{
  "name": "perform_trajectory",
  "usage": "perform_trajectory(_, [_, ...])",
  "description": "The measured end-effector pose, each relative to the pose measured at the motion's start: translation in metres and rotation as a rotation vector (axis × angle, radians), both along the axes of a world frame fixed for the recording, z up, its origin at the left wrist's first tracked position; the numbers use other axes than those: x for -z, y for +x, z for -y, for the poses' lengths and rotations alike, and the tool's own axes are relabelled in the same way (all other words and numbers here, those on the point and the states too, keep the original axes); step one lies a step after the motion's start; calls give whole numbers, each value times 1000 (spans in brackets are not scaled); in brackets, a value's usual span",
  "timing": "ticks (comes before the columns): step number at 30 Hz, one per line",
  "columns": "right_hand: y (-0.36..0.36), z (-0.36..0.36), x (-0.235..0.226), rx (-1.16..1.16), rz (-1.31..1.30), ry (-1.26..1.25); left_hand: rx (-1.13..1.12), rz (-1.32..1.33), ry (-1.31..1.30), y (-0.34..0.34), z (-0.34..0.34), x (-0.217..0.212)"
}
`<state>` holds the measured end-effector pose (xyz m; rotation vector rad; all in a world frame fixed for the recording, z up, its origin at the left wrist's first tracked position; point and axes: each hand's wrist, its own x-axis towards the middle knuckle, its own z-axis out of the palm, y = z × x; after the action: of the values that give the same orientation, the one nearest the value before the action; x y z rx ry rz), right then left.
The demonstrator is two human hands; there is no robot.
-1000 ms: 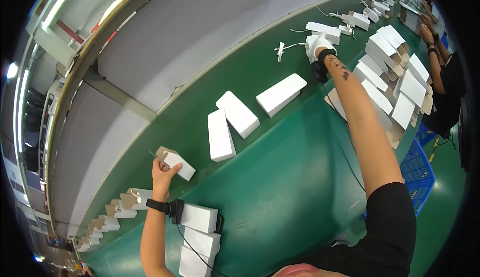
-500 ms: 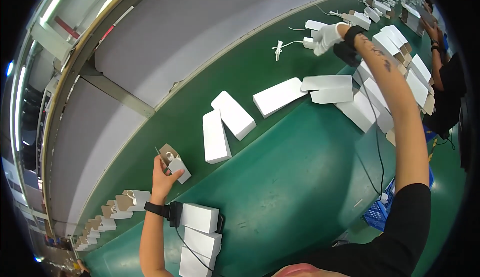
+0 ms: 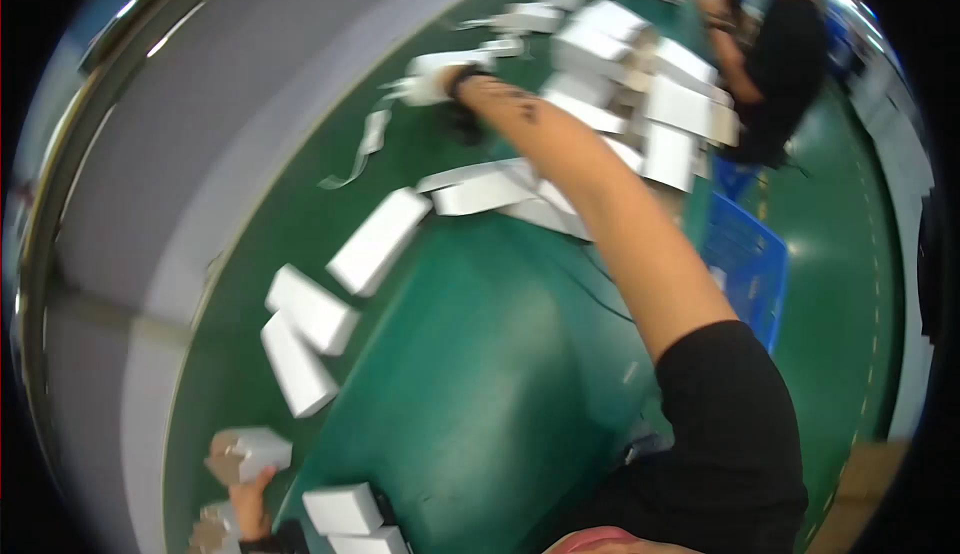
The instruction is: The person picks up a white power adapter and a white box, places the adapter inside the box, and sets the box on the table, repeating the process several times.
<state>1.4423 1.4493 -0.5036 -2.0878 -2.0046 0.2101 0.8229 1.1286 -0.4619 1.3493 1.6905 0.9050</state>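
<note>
At the lower left, my left hand is closed on a small open-topped white box with brown inner flaps, its thumb against the near side. In the previous frame a white cable shows inside it; here the contents are blurred. My right arm reaches far across the table. The white-gloved right hand is smeared by motion, so its fingers cannot be read. Beside it lies a white adapter-like piece with a white cable trailing away. Both wrists wear black straps.
White boxes lie along the green table, some overlapping. More open boxes are piled at the far right, near a co-worker in black. Stacked small boxes stand near me. A blue crate is on the right.
My view has swung to the right, so the table's things sit farther left and lower. My right hand has shifted beside the white adapter and cable. My left hand remains at the small box.
</note>
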Motion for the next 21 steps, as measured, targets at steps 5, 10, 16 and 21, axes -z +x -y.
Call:
perform_trajectory(5, [-38, 148, -164, -125, -275, 261, 131, -532, 712, 97, 33, -89])
perform_trajectory(10, [-73, 319, -185, -372, -334, 445, 541, 1082, -300, 232, 63, -68])
perform_trajectory(16, [-111, 447, -108, -639, -194, 272, 411, 1381, -183, 268, 30, -28])
perform_trajectory(21, [-139, 438, -53, -588, -1497, 494, 376, 1349, -170, 285, 53, -19])
